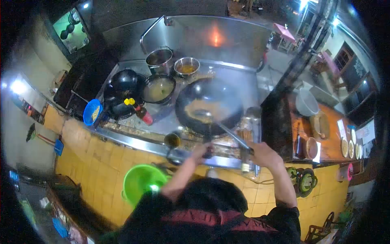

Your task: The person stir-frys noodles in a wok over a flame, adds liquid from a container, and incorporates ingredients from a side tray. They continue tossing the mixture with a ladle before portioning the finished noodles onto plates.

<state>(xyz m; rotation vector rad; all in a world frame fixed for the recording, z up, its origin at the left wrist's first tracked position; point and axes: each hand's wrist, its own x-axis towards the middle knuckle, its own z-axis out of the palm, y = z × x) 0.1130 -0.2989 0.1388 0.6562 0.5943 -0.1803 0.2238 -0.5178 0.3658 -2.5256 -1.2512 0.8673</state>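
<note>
A large dark wok (208,90) sits on the steel stove, with brownish food (217,109) in it and steam over its right side. My left hand (200,153) is closed around the wok's handle at the near side. In my right hand (265,156) is the end of a long metal ladle (232,133), which slants down to the left. Its rounded head rests in the food. Steam and blur hide what the food is.
Left of the wok stand a pan of pale liquid (159,90), a tall pot (159,61), a steel bowl (187,66), a black wok (124,83) and bottles (142,113). A green basin (142,183) lies below the stove edge. A wooden table (331,136) with plates is at right.
</note>
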